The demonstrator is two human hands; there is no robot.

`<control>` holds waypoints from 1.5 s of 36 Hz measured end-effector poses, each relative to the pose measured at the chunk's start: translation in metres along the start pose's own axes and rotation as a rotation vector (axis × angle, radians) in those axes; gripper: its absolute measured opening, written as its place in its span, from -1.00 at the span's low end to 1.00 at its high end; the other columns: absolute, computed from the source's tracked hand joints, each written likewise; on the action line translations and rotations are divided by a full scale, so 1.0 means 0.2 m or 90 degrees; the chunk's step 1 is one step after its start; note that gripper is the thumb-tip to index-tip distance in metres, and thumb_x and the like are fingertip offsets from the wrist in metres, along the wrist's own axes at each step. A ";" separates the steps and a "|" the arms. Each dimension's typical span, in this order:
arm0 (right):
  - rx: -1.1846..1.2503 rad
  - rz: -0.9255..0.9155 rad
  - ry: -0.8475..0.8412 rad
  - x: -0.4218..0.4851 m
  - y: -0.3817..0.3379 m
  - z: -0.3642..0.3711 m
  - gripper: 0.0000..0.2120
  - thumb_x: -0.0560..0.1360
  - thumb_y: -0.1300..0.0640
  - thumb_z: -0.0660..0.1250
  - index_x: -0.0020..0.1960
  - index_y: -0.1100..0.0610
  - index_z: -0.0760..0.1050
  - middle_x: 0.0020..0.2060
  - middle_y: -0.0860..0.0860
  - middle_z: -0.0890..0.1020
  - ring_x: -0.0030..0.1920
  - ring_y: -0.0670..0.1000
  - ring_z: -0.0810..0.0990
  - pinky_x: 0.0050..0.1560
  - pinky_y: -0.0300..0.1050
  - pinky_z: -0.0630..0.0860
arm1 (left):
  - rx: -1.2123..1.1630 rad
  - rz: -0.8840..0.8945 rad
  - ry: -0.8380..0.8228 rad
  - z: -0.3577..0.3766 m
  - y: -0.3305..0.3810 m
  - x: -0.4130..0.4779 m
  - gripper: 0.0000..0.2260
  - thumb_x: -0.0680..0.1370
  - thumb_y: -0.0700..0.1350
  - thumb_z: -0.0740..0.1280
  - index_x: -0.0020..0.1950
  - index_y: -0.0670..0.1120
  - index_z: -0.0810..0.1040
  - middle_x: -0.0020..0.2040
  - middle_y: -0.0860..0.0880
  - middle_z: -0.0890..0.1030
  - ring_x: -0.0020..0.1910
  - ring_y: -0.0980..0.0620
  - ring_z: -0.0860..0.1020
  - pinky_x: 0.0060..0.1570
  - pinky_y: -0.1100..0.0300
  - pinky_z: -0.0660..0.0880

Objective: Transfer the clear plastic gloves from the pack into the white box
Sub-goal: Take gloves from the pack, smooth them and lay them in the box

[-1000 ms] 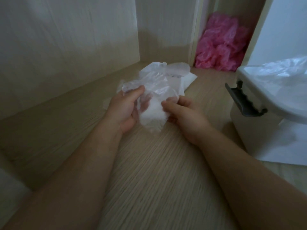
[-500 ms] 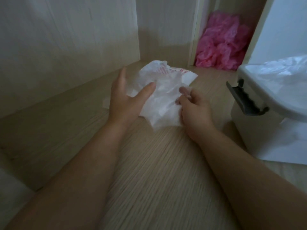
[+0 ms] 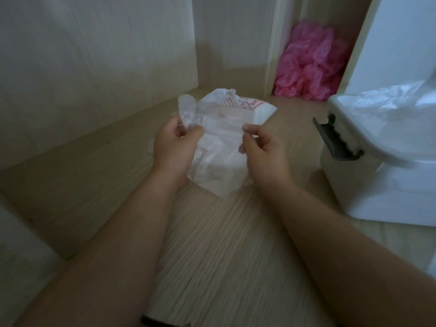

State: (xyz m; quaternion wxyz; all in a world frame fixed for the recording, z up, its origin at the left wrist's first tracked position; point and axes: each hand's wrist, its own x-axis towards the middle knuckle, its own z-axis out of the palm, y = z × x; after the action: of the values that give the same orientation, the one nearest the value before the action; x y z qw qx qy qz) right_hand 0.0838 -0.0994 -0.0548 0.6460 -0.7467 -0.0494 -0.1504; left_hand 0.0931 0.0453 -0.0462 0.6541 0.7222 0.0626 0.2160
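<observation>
Crinkly clear plastic everywhere lol. Left hand [image 3: 174, 147] is curled, thumb and fingers pinching a thin see-through glove [image 3: 187, 109] that sticks up floppy above it. Right hand [image 3: 264, 149] pinches the rumpled edge of the white pack [image 3: 257, 112] with red print, low over the pale woodgrain floor [image 3: 212, 232]. White box [image 3: 368, 185] with a dark latch [image 3: 335, 142] sits just to the right, filmy plastic inside.

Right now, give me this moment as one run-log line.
left hand: pinches clear glove | right hand: pinches pack | white box: clear plastic inside | step: glove not yet boxed
</observation>
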 end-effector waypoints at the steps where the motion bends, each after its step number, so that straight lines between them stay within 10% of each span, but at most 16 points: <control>1: -0.022 -0.015 0.002 -0.01 -0.03 0.01 -0.82 0.59 0.15 0.20 0.14 0.05 0.51 -0.30 -0.09 0.55 -0.41 -0.27 0.46 -0.34 -0.40 0.38 | 0.000 0.007 0.028 -0.01 0.01 0.00 -0.89 0.48 -0.15 0.36 -0.01 -0.06 0.60 -0.20 0.02 0.64 -0.26 0.10 0.59 -0.28 0.20 0.52; 8: -0.147 -0.147 0.021 -0.01 -0.34 0.02 -0.79 0.60 0.13 0.16 0.11 0.14 0.54 -0.20 0.00 0.60 -0.20 -0.04 0.54 -0.20 -0.18 0.42 | -0.095 0.066 0.186 -0.09 0.16 0.00 -0.65 0.40 -0.13 0.37 0.18 -0.01 0.47 -0.11 -0.03 0.61 -0.19 0.01 0.58 -0.13 0.11 0.52; 16: -0.203 -0.155 0.100 0.11 -0.60 -0.31 -0.77 0.59 0.16 0.15 0.16 0.10 0.52 -0.02 0.08 0.63 -0.01 0.10 0.59 0.04 0.01 0.54 | -0.090 0.149 0.212 0.02 0.44 -0.07 -0.44 0.53 -0.09 0.36 0.48 -0.04 0.22 0.17 0.05 0.42 0.01 0.14 0.48 -0.18 0.52 0.39; 28: -0.449 0.071 0.180 0.11 -0.53 -1.12 -0.70 0.57 0.21 0.09 0.26 0.11 0.44 0.16 0.13 0.54 0.11 0.16 0.52 0.09 0.00 0.50 | 0.382 0.384 -0.367 0.66 0.72 -0.37 -0.57 0.47 0.09 0.41 0.33 0.09 0.49 0.23 0.10 0.40 0.24 0.14 0.37 0.24 0.30 0.26; 35: -0.635 0.159 0.189 0.04 -0.48 -1.41 -0.74 0.57 0.28 0.09 0.24 0.19 0.36 0.09 0.18 0.53 0.04 0.19 0.51 0.00 0.02 0.44 | 0.654 0.393 -0.493 0.88 0.68 -0.45 -0.49 0.40 0.30 0.35 0.34 0.27 0.42 0.44 0.13 0.32 0.43 -0.01 0.21 0.40 -0.01 0.15; 42: -0.835 0.149 0.088 0.01 -0.50 -1.46 -0.60 0.54 0.08 0.24 0.31 0.14 0.23 0.19 0.17 0.44 0.09 0.17 0.43 0.02 0.03 0.34 | 0.788 0.324 -0.615 0.97 0.69 -0.44 -0.57 0.48 0.21 0.35 0.32 0.18 0.48 0.32 0.10 0.49 0.27 0.05 0.43 0.28 0.12 0.34; 47: -0.836 -0.089 -0.036 0.03 -0.55 -1.41 -0.52 0.52 -0.06 0.28 0.39 0.03 0.29 0.25 0.07 0.47 0.21 0.10 0.47 0.23 0.01 0.36 | 0.825 0.294 -0.665 0.99 0.71 -0.45 -0.57 0.53 0.17 0.31 0.36 0.09 0.46 0.30 0.06 0.51 0.21 0.08 0.46 0.08 0.28 0.29; 54: -0.812 0.103 -0.336 0.10 -0.42 -1.33 -0.31 0.49 -0.05 0.36 0.51 0.05 0.13 0.47 0.03 0.26 0.44 0.07 0.25 0.42 -0.03 0.17 | 0.819 0.254 -0.664 1.02 0.69 -0.43 -0.47 0.49 0.16 0.36 0.43 0.10 0.37 0.38 0.07 0.44 0.27 0.05 0.45 0.23 0.17 0.37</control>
State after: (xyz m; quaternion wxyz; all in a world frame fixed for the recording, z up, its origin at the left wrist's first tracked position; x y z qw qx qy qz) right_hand 0.0368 -0.3489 0.0624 0.0566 -0.9935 -0.0507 0.0852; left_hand 0.0695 -0.1920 0.0583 0.0113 0.9580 -0.2644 -0.1106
